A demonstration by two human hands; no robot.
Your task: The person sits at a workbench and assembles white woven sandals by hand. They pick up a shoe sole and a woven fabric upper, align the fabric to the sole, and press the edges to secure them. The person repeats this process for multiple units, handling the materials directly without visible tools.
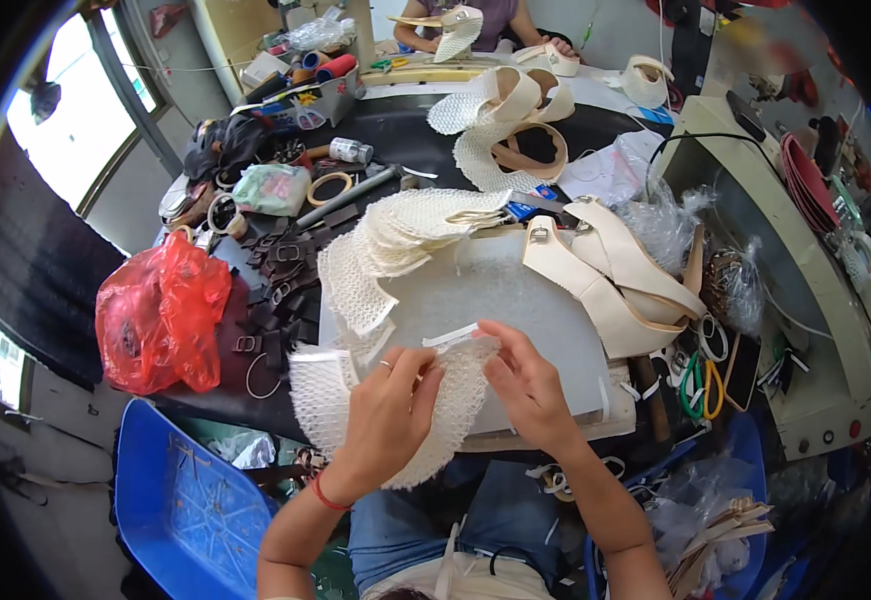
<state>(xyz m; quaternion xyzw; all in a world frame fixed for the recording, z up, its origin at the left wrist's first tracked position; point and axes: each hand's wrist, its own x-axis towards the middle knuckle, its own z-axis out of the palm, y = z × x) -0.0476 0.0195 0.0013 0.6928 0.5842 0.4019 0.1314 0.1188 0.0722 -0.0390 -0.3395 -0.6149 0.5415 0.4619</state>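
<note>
Between my hands is a curved cream woven mesh piece (459,405), with a smooth white strip (450,335) along its upper end. My left hand (384,420) pinches that end near the strip's left side; its fingertips are partly hidden. The strip's right end lies between the thumb and fingers of my right hand (529,388). The mesh curves down under my left hand and out to the left. Just beyond, a fanned stack of similar mesh pieces (386,240) lies on a pale work board (526,290).
Cream strap pieces with buckles (616,280) lie at the right. Dark buckled straps (281,265) and a red plastic bag (161,315) are on the left. A blue bin (146,490) stands at the lower left. Scissors with orange handles (713,388) lie right. Across the table, another person (501,20) works.
</note>
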